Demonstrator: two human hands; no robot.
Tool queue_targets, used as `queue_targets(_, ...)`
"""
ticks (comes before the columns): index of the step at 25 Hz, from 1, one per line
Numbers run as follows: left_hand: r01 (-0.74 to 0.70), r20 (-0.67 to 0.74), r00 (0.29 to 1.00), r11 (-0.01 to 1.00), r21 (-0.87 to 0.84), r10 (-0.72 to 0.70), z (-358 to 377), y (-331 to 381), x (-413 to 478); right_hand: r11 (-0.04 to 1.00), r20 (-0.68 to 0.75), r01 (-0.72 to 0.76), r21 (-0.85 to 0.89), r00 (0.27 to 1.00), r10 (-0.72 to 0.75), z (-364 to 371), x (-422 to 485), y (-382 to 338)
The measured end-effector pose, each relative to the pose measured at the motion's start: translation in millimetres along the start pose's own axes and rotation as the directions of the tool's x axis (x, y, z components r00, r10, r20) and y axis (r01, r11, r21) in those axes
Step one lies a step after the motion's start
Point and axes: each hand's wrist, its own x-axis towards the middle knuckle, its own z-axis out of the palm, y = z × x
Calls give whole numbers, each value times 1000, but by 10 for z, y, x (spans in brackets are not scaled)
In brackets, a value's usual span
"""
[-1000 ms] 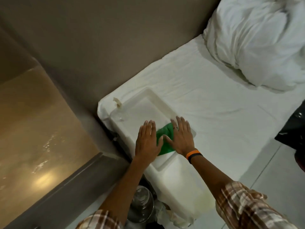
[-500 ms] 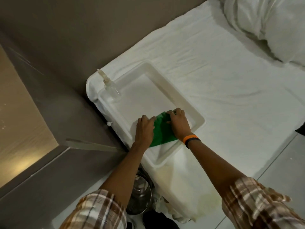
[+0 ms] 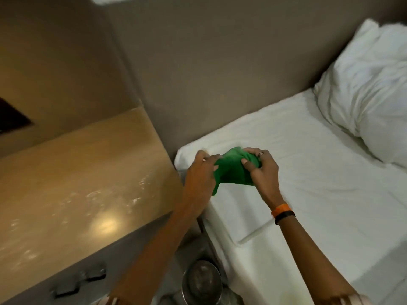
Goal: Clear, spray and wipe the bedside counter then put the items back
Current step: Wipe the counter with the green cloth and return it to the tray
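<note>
A soft green cloth (image 3: 233, 172) is bunched into a crumpled wad above the near-left corner of the white-sheeted bed (image 3: 308, 172). The left hand (image 3: 199, 175) curls its fingers round the cloth's left edge and the right hand (image 3: 263, 172) pinches its top folds. Half a second ago it lay flat under both hands. The glossy tan counter (image 3: 77, 183) lies left

I see the green cloth (image 3: 233, 172) as soft matt fabric, bunched in folds. The worktop (image 3: 88, 194) is smooth and glossy, wood-toned, with bright glare spots. The bed sheet (image 3: 319, 183) and pillow (image 3: 370, 89) are white matt cloth, creased. The bin (image 3: 203, 282) below looks like metal with a dull shine.
</note>
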Motion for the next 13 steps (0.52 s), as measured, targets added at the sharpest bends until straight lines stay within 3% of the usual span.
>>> queue_targets(2,14,-155,988,1000,-24,-18,-638,-85,-120,994,98,33,106,994,-43,249,-44,-531)
queue_targets(4,75,-277,957,995,-64,-90,-1184,-336,-315,991,219,91,98,969,-111,640,-122,-969)
queue_targets(6,154,-304,935,981,-116,-182,-1534,-705,-513,989,338,148,-25,932,-131,1078,-190,-1240)
queue_targets(8,277,-203,935,956,-92,-291,-1675,-1103,-673,936,429,228,-268,898,-96,1487,-247,-1363)
queue_targets(9,334,-133,932,941,-43,-337,-1680,-1280,-723,865,454,275,-420,889,-63,1644,-288,-1394)
queue_targets(11,398,-61,917,915,68,-394,-1701,-1589,-807,617,433,370,-694,900,-51,1912,-437,-1408)
queue_targets(13,387,-77,922,912,138,-380,-1769,-1830,-856,474,349,361,-803,930,-116,2124,-671,-1339)
